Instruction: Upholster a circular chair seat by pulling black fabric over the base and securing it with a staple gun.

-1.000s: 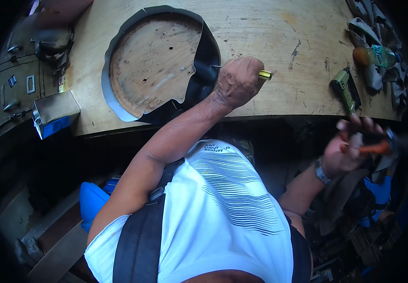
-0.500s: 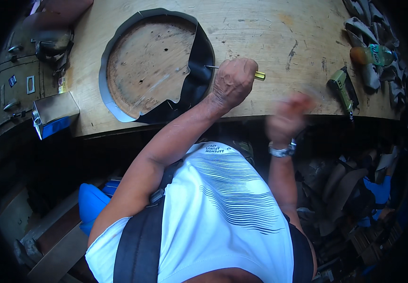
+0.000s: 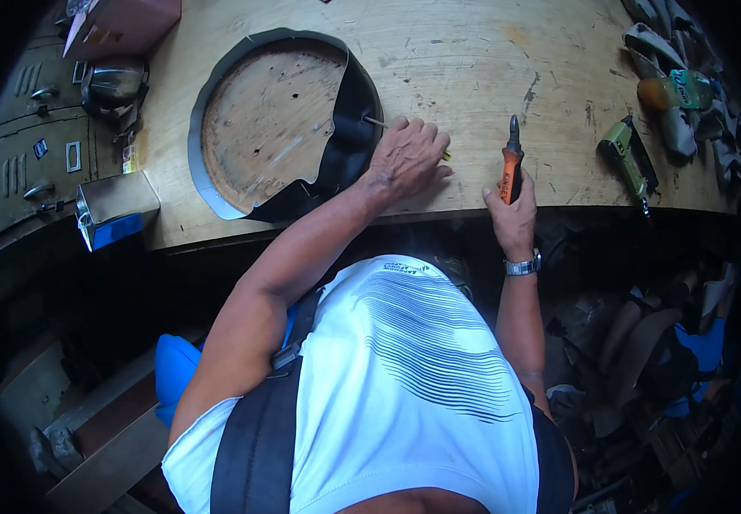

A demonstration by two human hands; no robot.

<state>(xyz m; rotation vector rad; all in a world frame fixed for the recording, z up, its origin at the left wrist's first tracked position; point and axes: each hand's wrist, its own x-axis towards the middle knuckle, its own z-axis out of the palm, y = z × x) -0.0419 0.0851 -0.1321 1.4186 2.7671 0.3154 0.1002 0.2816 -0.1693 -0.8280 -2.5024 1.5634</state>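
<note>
- On the wooden table [image 3: 482, 60], a round wooden board [image 3: 272, 124] sits inside a dark, bent band [image 3: 355, 150].
- The left hand [image 3: 409, 158] is closed around a thin tool [image 3: 446, 156] with a yellow handle, and its metal end touches the band's right side.
- The right hand [image 3: 516, 221] is wrapped around orange and black pliers [image 3: 511, 171], near the table's front edge.
- Farther right are a green and black tool [image 3: 620, 154], a bottle [image 3: 677, 91] and gray cloth [image 3: 678, 134].
- A shiny box [image 3: 120, 195] with a blue side stands at the left.
</note>
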